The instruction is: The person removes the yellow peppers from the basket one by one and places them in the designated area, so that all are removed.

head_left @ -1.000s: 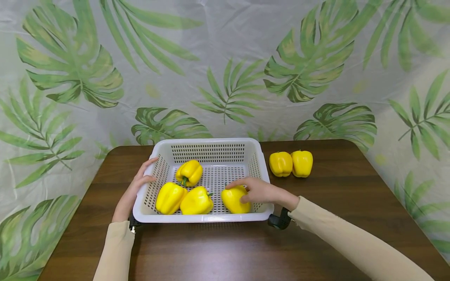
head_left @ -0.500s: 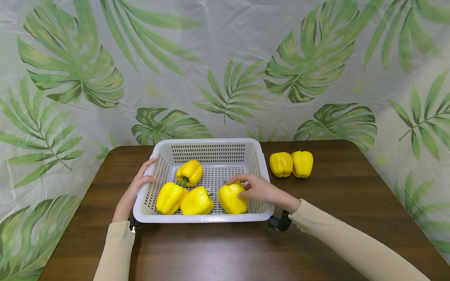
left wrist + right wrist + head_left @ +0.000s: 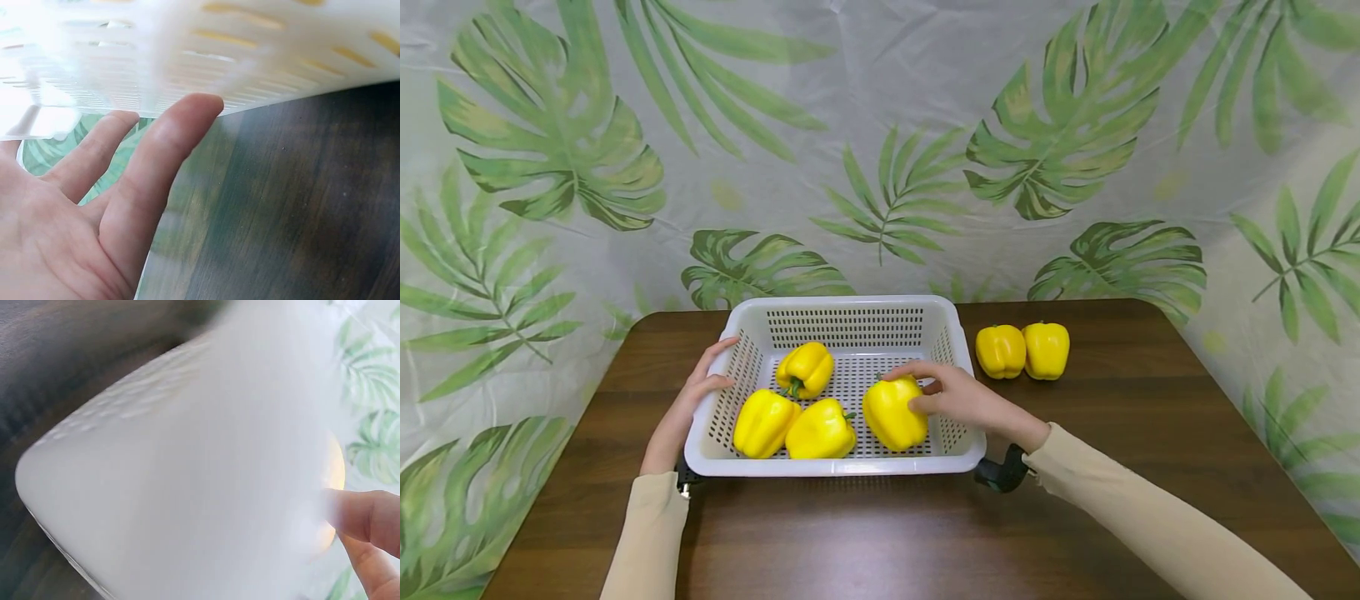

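In the head view, your right hand (image 3: 964, 398) grips a yellow bell pepper (image 3: 895, 415), thumb at its right side and fingers across its top. That pepper is inside the right half of a white slotted basket (image 3: 835, 467); you cannot tell from here whether it touches the basket floor. Your left hand (image 3: 691, 400) rests against the basket's left side, its fingers extended rather than curled. In the left half of the basket, the front-left pepper (image 3: 763, 423) touches the front-middle pepper (image 3: 820, 430), whose green stem points right. Near them and farther from you, the back pepper (image 3: 806, 368) has its stem turned toward you. To the right of the basket, on the brown wooden table (image 3: 880, 533), an outer pepper (image 3: 1047, 350) sits touching an inner pepper (image 3: 1000, 350). Behind the table hangs a leaf-printed cloth (image 3: 880, 167).

In the left wrist view, your left hand's straight fingers reach to the slotted wall, with yellow showing through some slots.

In the right wrist view, the basket's blurred pale wall covers most of the scene; your right-hand fingers appear at the lower right, against a partly hidden yellow pepper.
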A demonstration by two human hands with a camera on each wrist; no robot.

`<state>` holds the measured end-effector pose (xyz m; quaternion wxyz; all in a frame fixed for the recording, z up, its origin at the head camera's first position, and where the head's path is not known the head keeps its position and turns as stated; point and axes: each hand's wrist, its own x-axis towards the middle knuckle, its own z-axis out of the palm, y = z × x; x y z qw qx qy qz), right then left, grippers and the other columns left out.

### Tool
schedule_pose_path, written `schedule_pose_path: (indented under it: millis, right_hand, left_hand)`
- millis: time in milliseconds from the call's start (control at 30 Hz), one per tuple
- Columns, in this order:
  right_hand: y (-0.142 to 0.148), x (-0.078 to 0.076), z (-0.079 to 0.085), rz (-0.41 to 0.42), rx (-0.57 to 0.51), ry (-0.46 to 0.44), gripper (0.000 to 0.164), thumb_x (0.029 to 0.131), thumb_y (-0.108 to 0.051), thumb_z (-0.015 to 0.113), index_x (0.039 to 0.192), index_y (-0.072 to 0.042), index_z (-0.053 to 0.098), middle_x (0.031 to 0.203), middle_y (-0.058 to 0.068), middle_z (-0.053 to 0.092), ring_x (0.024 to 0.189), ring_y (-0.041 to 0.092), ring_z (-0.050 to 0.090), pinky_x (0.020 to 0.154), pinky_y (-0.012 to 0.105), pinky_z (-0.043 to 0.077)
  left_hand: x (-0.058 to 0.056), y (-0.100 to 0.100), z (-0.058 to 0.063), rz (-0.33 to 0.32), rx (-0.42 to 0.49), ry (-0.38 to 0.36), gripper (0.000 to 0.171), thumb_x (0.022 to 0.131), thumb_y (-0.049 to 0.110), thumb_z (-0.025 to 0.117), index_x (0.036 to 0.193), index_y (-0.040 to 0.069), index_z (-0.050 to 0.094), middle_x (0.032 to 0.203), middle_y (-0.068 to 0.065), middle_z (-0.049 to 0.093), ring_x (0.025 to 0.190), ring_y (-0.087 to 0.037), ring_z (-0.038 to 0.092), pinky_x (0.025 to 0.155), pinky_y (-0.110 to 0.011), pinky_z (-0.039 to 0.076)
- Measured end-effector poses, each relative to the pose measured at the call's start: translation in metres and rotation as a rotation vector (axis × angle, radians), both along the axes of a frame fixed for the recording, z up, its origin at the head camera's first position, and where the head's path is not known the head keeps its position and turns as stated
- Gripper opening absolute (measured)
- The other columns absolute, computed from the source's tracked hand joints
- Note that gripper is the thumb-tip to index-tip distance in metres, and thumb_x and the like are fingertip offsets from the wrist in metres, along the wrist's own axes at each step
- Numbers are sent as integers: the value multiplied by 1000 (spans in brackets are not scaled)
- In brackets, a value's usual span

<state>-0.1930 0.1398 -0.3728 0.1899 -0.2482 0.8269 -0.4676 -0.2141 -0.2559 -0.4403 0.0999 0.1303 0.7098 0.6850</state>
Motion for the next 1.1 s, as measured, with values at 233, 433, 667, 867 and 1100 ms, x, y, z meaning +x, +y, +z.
schedule_pose_path:
  millis: [233, 433, 667, 867, 1100]
  right_hand:
    - [9, -4, 8, -29, -71, -50, 41, 91, -6, 56, 132, -9, 56, 137, 13, 48, 104, 33, 55, 84, 42, 49]
    - [22, -6, 15, -66, -129, -81, 44, 92, -8, 56, 135, -10, 54, 136, 13, 48, 104, 32, 56, 87, 45, 47]
    - [43, -9, 20, -96, -204, -91, 46, 93, -13, 59, 138, -10, 50, 135, 17, 46, 106, 33, 56, 87, 46, 47]
    - [57, -11, 23, -139, -229, -68, 47, 94, -15, 60, 138, -9, 49, 132, 17, 49, 109, 34, 54, 86, 46, 47]
    - [73, -12, 25, -194, -248, -80, 48, 95, -16, 58, 140, -7, 45, 138, 19, 44, 112, 33, 52, 90, 47, 45]
  left_hand:
    - [-3, 1, -1, -1, 25, 28, 59, 94, 4, 35, 148, 26, 25, 155, -21, 3, 130, -48, 22, 88, -43, 42]
    - [-2, 1, -1, 5, 27, 15, 58, 95, 5, 36, 147, 29, 27, 155, -21, 4, 130, -48, 22, 88, -45, 42]
    - [3, 2, 1, 20, -7, -32, 60, 96, 8, 36, 150, 28, 21, 155, -17, 7, 129, -46, 26, 91, -46, 41]
    - [4, 2, 1, 24, -17, -43, 60, 96, 8, 36, 150, 27, 19, 155, -15, 8, 128, -45, 28, 90, -41, 43]
    - [2, 2, 1, 23, -19, -22, 61, 95, 8, 36, 151, 24, 18, 154, -18, 9, 127, -46, 28, 89, -43, 44]
